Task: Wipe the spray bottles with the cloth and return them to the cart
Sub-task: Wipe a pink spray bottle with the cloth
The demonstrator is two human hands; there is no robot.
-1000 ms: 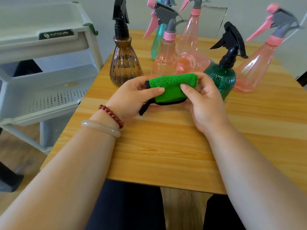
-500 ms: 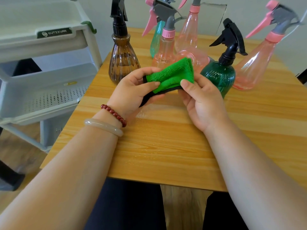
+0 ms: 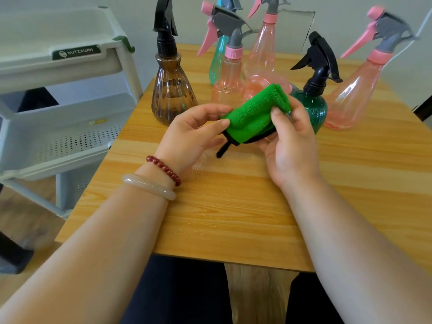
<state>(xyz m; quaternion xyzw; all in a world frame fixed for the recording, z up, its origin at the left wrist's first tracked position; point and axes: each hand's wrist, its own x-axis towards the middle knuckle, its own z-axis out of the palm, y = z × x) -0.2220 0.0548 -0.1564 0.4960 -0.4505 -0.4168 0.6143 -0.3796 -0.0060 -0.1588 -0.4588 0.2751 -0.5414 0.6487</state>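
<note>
The picture's top edge cuts off the sprayer heads of the brown bottle (image 3: 173,94), the teal bottle (image 3: 217,64) and the far pink bottle (image 3: 264,50). The cloth (image 3: 252,115) and the right hand (image 3: 292,146) hide the near left side of the green bottle (image 3: 313,111) and most of a round pink bottle (image 3: 256,84). The cart (image 3: 65,108) runs off the left edge. The sprayer of the far-right pink bottle (image 3: 355,92) is blurred.

Both forearms (image 3: 98,258) are bare. A pale, milky, smooth bangle (image 3: 149,186) rings the left wrist; just past the bangle, on the side of the left hand (image 3: 187,139), sits a bracelet (image 3: 164,170) of round dark-red beads. Back from the bangle, dark navy trousers (image 3: 177,288) cover the lap.
</note>
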